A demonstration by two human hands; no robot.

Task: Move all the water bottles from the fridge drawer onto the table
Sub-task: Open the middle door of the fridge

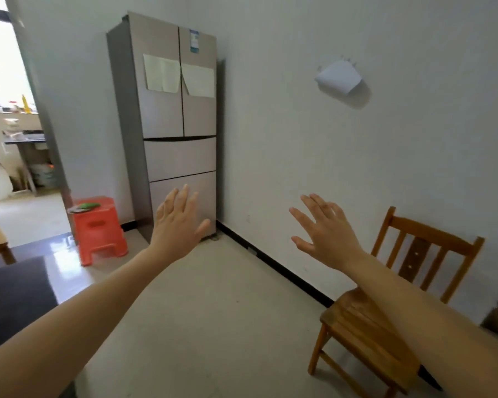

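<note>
Fridge drawers (180,159) are sitting shut beyond left grip (179,222) and right grip (325,234), both splayed empty; hooking a lip looks best.

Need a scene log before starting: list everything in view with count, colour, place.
tall grey-beige metal fridge: 1, grey-beige, far corner, doors and drawers shut
pale paper sheets: 2, cream, on fridge doors
red plastic stool: 1, red, left of fridge
brown wooden slatted chair: 1, brown, against wall, right
white folded paper: 1, white, on wall
dark grey flat surface: 1, lower left
left hand: 1, fingers spread, empty
right hand: 1, fingers spread, empty
</note>
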